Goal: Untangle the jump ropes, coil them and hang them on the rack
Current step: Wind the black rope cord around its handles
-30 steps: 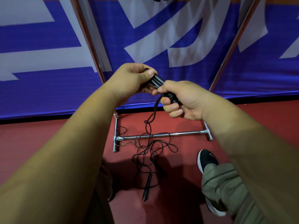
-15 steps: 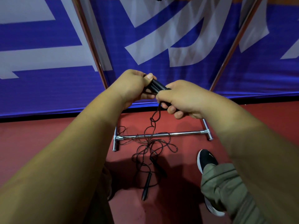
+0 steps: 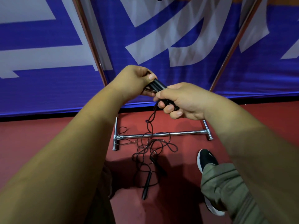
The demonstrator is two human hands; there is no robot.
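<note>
Gripping the bundled black jump-rope handles (image 3: 157, 85), the left hand (image 3: 132, 81) and right hand (image 3: 182, 101) each curl their fingers (image 3: 169, 109) round the hard, rigid grips, the soundest place to hold. The thin cord (image 3: 151, 122) hangs limp from them to a tangle (image 3: 150, 147) on the red floor (image 3: 48, 139), draped over the chrome rack's base bar (image 3: 178, 134). Light and floppy, it will likely snag on itself if pulled.

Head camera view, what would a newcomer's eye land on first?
Two hands meet at centre: the left hand and right hand both grip a bundle of black handles. Below them a tangled black cord lies on the red floor across the chrome rack base. Behind hangs a big blue-and-white banner.
</note>
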